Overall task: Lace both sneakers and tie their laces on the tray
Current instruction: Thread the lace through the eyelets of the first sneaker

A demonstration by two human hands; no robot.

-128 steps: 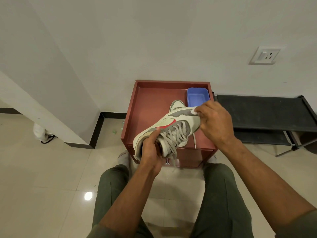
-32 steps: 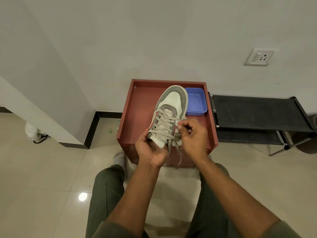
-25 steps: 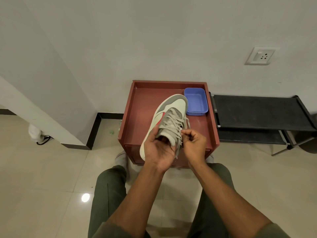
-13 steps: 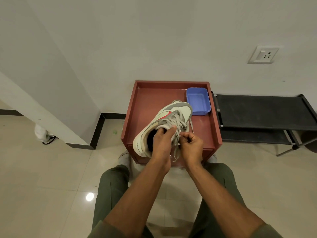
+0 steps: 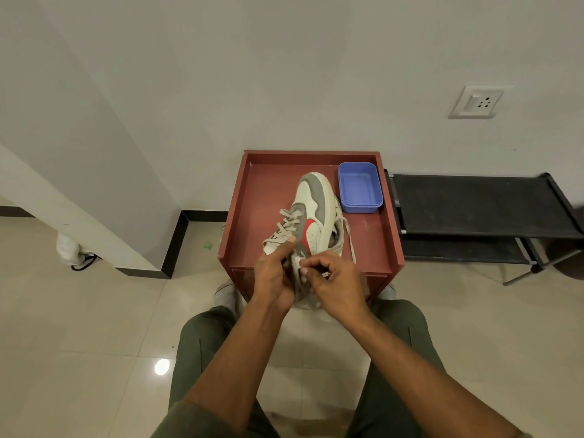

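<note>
A cream and grey sneaker (image 5: 311, 213) with a red mark is held above the red-brown tray (image 5: 262, 197), toe pointing away from me and its side turned up. My left hand (image 5: 273, 273) grips its heel end, thumb up against the beige laces (image 5: 284, 227). My right hand (image 5: 335, 279) pinches a lace end close to the left hand. A second sneaker (image 5: 338, 235) lies on the tray, mostly hidden behind the first, with a loose lace (image 5: 350, 238) trailing toward the tray's front.
A blue plastic box (image 5: 359, 188) sits in the tray's far right corner. A low black rack (image 5: 474, 210) stands to the right against the wall. My knees are under the tray's front edge. Tiled floor lies all around.
The held sneaker has turned from lying sideways with its toe to the right to pointing away from me. My right hand stays at the lace near the heel end.
</note>
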